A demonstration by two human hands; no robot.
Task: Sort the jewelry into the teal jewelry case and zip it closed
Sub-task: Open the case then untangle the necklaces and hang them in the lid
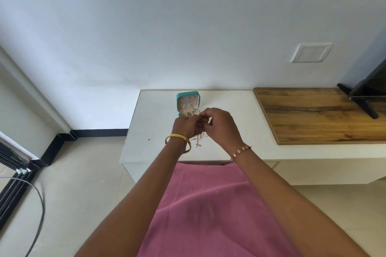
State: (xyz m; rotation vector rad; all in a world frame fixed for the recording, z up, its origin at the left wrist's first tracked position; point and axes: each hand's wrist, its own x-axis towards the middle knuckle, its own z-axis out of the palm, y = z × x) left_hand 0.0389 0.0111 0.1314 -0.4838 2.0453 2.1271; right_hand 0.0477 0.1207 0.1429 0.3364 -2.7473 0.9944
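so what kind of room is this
Probably a living room or bedroom at home: a TV on its stand sits on a wood-topped low unit, with a plain white wall and a tiled floor beside it.

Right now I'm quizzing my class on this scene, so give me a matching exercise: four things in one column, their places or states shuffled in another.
Things:
1. teal jewelry case
2. thin chain
3. gold bangle
4. television

Places or states:
A. on the wooden top, far right
B. lid open, on the white table
C. around the left wrist
D. dangling from both hands

Pairs: 1-B, 2-D, 3-C, 4-A
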